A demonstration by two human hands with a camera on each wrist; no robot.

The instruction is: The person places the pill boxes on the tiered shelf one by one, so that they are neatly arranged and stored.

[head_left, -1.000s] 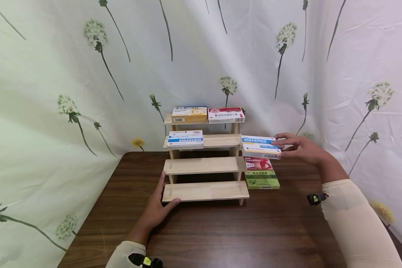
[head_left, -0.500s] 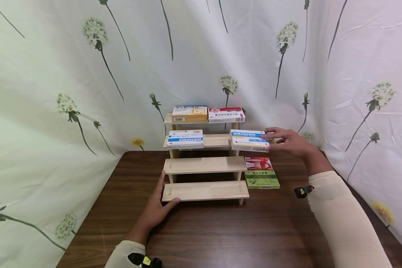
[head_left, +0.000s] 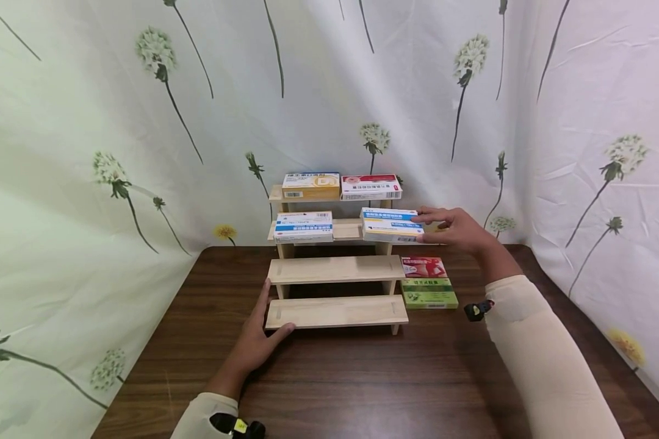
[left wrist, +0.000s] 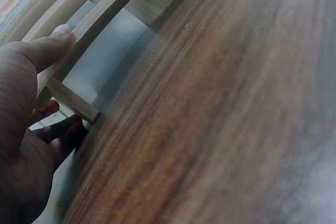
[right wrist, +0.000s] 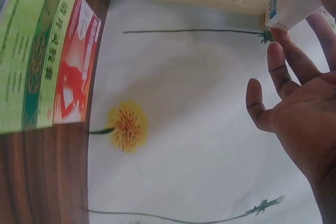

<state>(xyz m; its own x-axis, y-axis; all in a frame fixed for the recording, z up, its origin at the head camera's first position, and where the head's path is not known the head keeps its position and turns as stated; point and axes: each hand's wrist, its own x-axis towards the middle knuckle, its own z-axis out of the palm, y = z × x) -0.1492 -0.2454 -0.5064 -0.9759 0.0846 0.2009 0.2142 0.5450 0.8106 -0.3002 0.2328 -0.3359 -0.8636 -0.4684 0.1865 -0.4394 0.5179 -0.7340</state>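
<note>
My right hand (head_left: pixel 454 230) pinches the right end of a white-and-blue medicine box (head_left: pixel 391 224) between thumb and fingers. This box overlaps the right part of the second-highest step of a wooden stepped stand (head_left: pixel 337 312). Part of its white end (right wrist: pixel 296 6) shows in the right wrist view, where the lower fingers spread away from it. A similar medicine box (head_left: pixel 304 227) lies on the left of the same step. My left hand (head_left: pixel 256 344) grips the left end of the lowest step, thumb on the front edge; the left wrist view shows fingers (left wrist: pixel 65 132) around its end.
A yellow-and-white box (head_left: pixel 310 185) and a red-and-white box (head_left: pixel 371 187) lie on the top step. Right of the stand, a red box (head_left: pixel 423 267) and a green box (head_left: pixel 429 294) lie on the brown table (head_left: pixel 351 378). A dandelion-print cloth (head_left: pixel 318 110) hangs behind.
My right hand has carried the white-and-blue medicine box leftward and slightly up in the view, from beside the stand to the second-highest step. The left hand stays in place.
</note>
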